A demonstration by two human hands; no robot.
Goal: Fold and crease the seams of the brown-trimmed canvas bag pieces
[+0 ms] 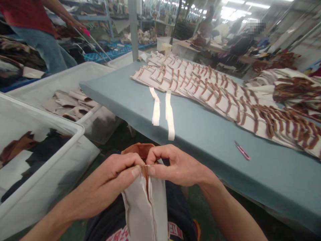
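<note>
A long cream piece of material with a brown inner side (136,209) lies over my lap, its seam edges running lengthwise down the middle. My left hand (117,174) pinches one side of the seam between thumb and forefinger. Opposite it, almost touching, my right hand (173,165) pinches the other side. Between the thumbs the seam parts slightly and shows brown inside. Beyond the fingers stands a brown upper edge (137,147). Two white strips, a left one (155,110) and a right one (170,115), lie on the table near its edge.
On the blue-covered table (200,130) are overlapping rows of cream and brown pieces (195,82) and pink-handled thread snips (242,150). White bins (81,132) with material stand at the left. A person in a red shirt (30,20) is at the far left; others sit behind.
</note>
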